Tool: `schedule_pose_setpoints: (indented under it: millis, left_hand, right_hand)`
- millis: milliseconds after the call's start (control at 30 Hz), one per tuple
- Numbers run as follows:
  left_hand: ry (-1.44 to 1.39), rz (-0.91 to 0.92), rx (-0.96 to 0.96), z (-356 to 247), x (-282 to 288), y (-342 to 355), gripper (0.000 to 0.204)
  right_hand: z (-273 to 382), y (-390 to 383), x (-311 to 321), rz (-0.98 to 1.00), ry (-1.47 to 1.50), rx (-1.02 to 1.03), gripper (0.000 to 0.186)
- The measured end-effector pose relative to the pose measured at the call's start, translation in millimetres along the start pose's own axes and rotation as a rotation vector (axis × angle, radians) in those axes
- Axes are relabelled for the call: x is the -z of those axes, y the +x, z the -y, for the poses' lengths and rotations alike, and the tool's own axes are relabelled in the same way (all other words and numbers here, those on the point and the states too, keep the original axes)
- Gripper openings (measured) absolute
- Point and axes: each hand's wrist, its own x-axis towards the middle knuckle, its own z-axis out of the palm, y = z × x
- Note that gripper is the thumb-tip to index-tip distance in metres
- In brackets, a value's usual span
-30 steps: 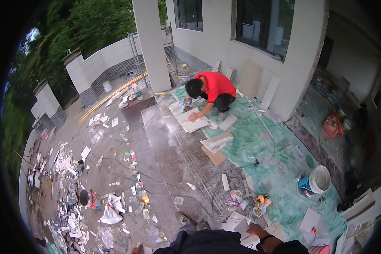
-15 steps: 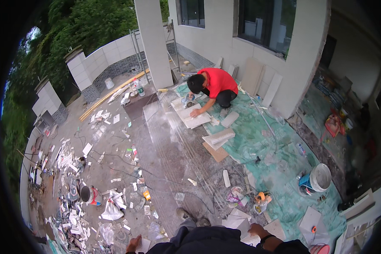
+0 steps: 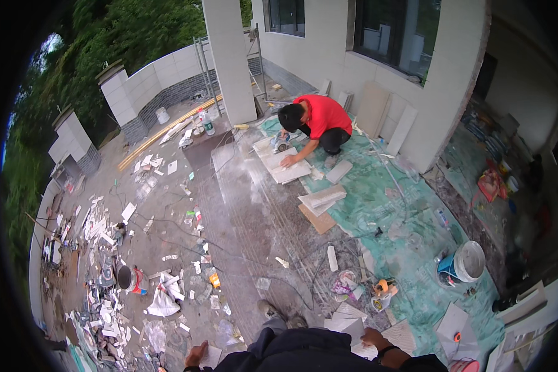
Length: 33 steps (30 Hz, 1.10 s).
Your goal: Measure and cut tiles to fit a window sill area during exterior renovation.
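Note:
At the lower edge, my left hand [image 3: 196, 354] has its fingers curled, right beside a pale tile piece [image 3: 211, 356]. Whether it grips that piece I cannot tell. My right hand [image 3: 372, 338] is loosely closed near several light tile pieces [image 3: 346, 327] by my legs; anything inside it is hidden. My shoes [image 3: 268, 309] stand on the dusty paving. Ahead, a co-worker in a red shirt [image 3: 328, 118] squats over pale tile slabs [image 3: 281, 166]. One of the co-worker's hands presses on a slab, and a power cutter [image 3: 281, 144] stands at the slab's upper edge.
Green sheeting [image 3: 384, 204] covers the ground on the right, with a white and blue bucket [image 3: 468, 260] on it. Tile scraps [image 3: 99, 226] and another bucket [image 3: 131, 281] lie on the left. Cables [image 3: 291, 285] cross the paving. Tape rolls [image 3: 384, 288] sit nearby.
The whole view has shifted slightly. The co-worker's head and the cutter are a little farther right. My hands look nearly unmoved.

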Motion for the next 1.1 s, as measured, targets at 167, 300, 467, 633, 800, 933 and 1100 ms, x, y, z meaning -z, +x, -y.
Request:
schedule_pose_setpoints:
  millis: [167,300,467,633,800,933,1100]
  left_hand:
    - [-0.216,0.083,0.483,-48.9,20.2,-11.1,0.089]
    - [-0.278,0.033,0.537,-33.3,5.9,-13.3,0.094]
    - [-0.343,0.038,0.496,-34.5,1.7,-25.2,0.096]
    - [-0.239,0.028,0.442,-17.2,-8.6,-1.9,0.087]
    - [-0.196,0.086,0.336,6.5,-19.6,-5.9,0.099]
    - [-0.224,0.192,0.419,-62.3,29.9,6.0,0.1]
    - [-0.155,0.098,0.268,-5.4,21.6,20.5,0.099]
  right_hand:
    - [-9.8,14.4,-5.8,-0.011,-0.129,0.069,0.025]
    - [-4.5,10.1,-6.6,-0.023,-0.083,0.026,0.023]
    - [-2.4,-6.3,-7.6,-0.022,-0.029,-0.026,0.024]
    - [-11.7,-7.9,-12.3,-0.484,-0.264,0.181,0.023]
    - [79.7,-35.9,66.2,-0.601,0.308,0.312,0.023]
    - [109.6,-76.6,121.0,-0.387,0.946,0.509,0.034]
    - [140.8,-115.1,147.7,-0.339,1.203,0.665,0.036]
